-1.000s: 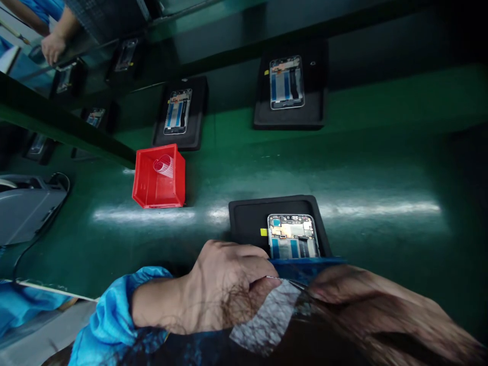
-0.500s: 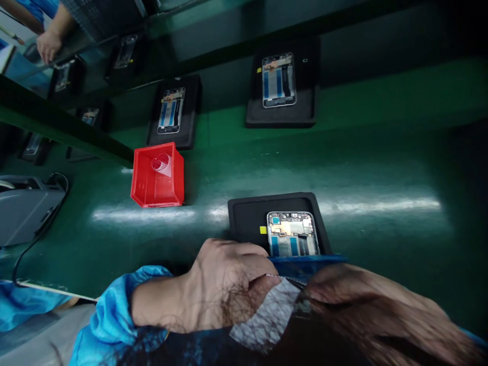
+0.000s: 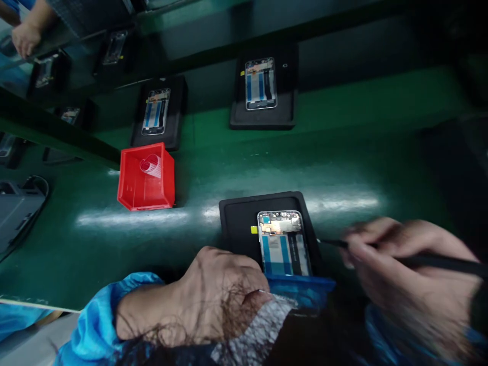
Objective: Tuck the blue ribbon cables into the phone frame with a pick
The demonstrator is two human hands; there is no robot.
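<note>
Nearest the camera, left hand [image 3: 217,295] rests knuckles-up on the near-left edge of a black foam tray [image 3: 236,223], fingers curled down against it, apparently pinning the tray so it stays put; whether that grip closes on anything I cannot tell, the fingertips are hidden. A blue strip [image 3: 301,287] covers the tray's near edge. Right hand [image 3: 404,274], blurred, has its grip pinched shut on a thin black stylus-like tool [image 3: 438,262], held pen-fashion and lying nearly flat, tip pointing left toward the tray's right rim, just beside it. In the tray lies an open phone chassis [image 3: 284,243], internals up, seated in the recess so it cannot slide; long axis runs near-to-far, board end with gold parts pointing away from the person, blue-covered end toward them. A small yellow tab [image 3: 254,230] sits at its left. Farther left on the green tabletop [image 3: 343,162] stands a red bin [image 3: 147,178] with a pale roll inside. Beyond, two more trays [image 3: 263,91] carry similar chassis, long axes also near-to-far. Far top-left, another person's hand [image 3: 25,38].
</note>
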